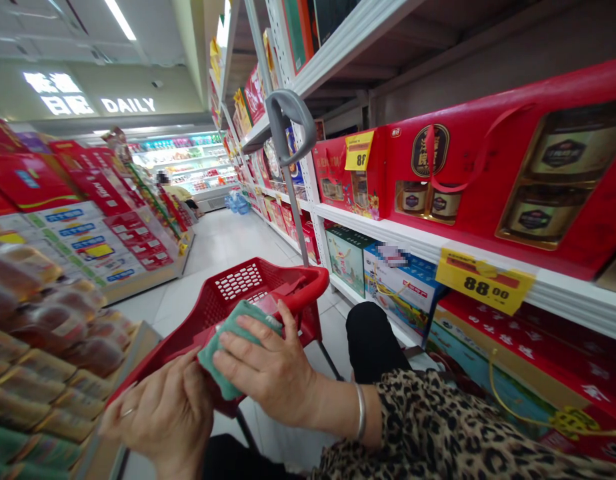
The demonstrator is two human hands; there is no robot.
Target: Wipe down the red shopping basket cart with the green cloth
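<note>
The right hand [261, 357] is closed on a green cloth [231, 347], with its fingers lying on top. The left hand [161, 417] curls just under the cloth, but it is hard to see if it touches. Below them is a red shopping basket [288, 275], and beside it a white shelf [388, 230] holds red gift boxes [468, 167].

One head-worn view, looking forward and down from just above the left hand [161, 417] and right hand [263, 363], very near both, facing along a supermarket aisle [223, 243], store shelves [388, 230] beyond the right hand
</note>
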